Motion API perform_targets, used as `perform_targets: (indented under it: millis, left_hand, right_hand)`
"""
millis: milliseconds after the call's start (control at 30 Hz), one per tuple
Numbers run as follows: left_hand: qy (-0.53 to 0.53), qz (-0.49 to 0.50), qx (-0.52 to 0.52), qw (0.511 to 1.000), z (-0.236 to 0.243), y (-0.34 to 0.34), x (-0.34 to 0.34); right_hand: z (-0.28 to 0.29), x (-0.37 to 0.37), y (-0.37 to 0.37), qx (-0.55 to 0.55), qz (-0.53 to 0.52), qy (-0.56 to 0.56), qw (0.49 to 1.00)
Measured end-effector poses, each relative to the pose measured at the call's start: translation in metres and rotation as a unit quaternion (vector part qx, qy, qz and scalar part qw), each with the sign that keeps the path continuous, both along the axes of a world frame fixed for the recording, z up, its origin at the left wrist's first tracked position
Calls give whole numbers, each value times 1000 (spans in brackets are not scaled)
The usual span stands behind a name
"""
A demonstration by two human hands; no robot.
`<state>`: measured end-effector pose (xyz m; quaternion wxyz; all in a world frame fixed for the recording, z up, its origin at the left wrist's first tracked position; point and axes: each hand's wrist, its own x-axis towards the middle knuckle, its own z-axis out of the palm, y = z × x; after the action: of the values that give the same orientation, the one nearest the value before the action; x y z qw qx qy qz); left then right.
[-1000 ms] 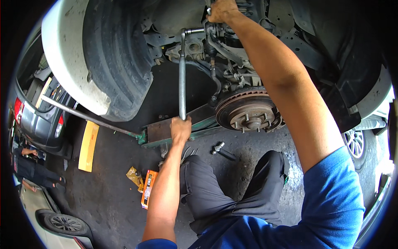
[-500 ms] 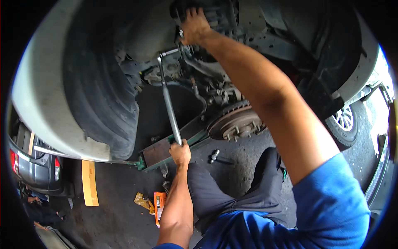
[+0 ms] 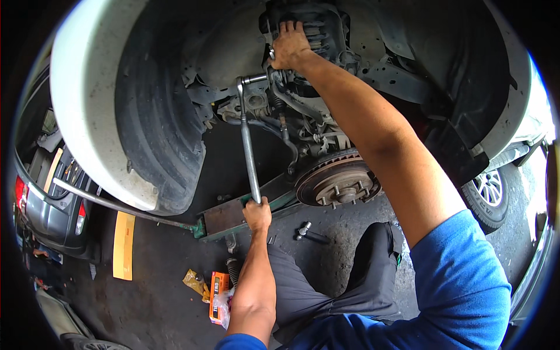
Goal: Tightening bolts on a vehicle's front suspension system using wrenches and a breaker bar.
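Head | left hand [image 3: 257, 214]: gripping 1 ratchet [image 3: 249, 153] | right hand [image 3: 290, 46]: grip unclear, by 1 spring [image 3: 315, 36]

1. On the dark floor [image 3: 163, 256] to my left I note an orange box [image 3: 217, 291], a yellow plastic packet [image 3: 196, 283] just beside it.
2. Hammer [image 3: 304, 231] lying on the floor in front of me, dark handle pointing right.
3. Farther left I see a flat yellow strip [image 3: 123, 245]; beyond it, a dark grey car [image 3: 55, 219] with red tail lights.
4. To my right: a spoked wheel [image 3: 487, 189], black tyre.
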<state>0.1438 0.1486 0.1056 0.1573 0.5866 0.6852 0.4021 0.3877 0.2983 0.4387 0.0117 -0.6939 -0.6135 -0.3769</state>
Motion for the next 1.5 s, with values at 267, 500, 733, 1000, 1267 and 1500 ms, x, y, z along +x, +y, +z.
perform_targets:
  millis: [267,500,733,1000,1267,1500]
  left_hand:
    - [25,-1,-19,1000,-12,4,10]
    - [2,-3,10,1000,-30,10,6]
    - [11,-4,5,1000,-10,3,3]
    - [-6,-10,-3,1000,-24,12,17]
    - [12,-9,34,999,-42,19,12]
    - [4,-107,-124,987,-14,22,-2]
  right_hand:
    - [-11,5,2,-20,-7,-2,1000]
    - [-12,6,3,41,23,-16,999]
    - [-4,1,0,29,12,-17,999]
    - [-13,9,2,9,-10,-25,1000]
    - [-14,14,4,54,44,-14,997]
    - [-14,16,2,17,18,-20,999]
